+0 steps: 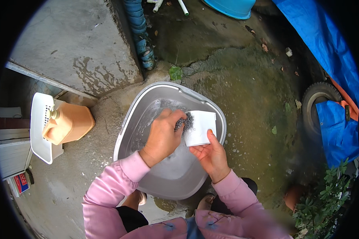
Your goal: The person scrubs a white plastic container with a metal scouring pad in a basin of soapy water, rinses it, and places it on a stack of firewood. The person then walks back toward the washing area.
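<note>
My left hand (pixel 165 134) grips a dark steel wool scrubber (pixel 183 122) and presses it to the left edge of a white piece (pixel 201 128). That piece looks like a small container or a panel; its exact kind I cannot tell. From its lower right side my right hand (pixel 211 152) holds it, thumb on the near face and fingers beneath. Both hands are above a grey plastic basin (pixel 122 131), which stands on the ground in front of my feet. Cloudy, sudsy water (pixel 176 167) lies in the basin, its surface partly hidden by my hands.
Left of the basin, an orange jug (pixel 70 122) lies against a white plastic basket (pixel 37 128). A concrete slab (pixel 77 38) and a blue-wrapped pipe (pixel 136 27) rise beyond. A turquoise tub (pixel 233 7), a tyre (pixel 312 104), blue tarpaulin (pixel 326 44) and a leafy plant (pixel 320 200) edge the right side.
</note>
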Action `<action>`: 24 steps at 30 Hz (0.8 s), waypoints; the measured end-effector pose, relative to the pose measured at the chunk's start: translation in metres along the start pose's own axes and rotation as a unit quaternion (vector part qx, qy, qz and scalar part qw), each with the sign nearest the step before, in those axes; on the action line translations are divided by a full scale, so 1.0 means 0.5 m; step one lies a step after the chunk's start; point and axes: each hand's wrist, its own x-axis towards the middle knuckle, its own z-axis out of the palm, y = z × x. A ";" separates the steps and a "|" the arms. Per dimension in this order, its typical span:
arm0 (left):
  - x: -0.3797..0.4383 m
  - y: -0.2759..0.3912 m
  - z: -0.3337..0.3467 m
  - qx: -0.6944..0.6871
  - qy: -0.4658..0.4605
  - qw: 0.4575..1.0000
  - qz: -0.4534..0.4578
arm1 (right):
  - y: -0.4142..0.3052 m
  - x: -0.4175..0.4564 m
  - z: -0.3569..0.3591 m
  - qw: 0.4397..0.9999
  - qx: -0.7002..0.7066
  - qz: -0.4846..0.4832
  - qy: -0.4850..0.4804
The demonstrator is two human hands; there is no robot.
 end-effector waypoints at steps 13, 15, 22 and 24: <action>-0.037 -0.078 -0.080 -0.138 -0.133 0.960 -0.204 | -0.046 0.009 -0.042 0.950 -0.139 -0.176 -0.216; -0.043 -0.068 -0.084 -0.181 -0.116 0.956 -0.201 | -0.045 0.014 -0.043 0.944 -0.154 -0.186 -0.226; -0.055 -0.055 -0.099 -0.205 -0.110 0.951 -0.204 | -0.039 0.008 -0.030 0.944 -0.129 -0.185 -0.240; -0.050 -0.029 -0.117 -0.195 -0.139 0.946 -0.218 | -0.039 0.007 -0.031 0.945 -0.119 -0.178 -0.247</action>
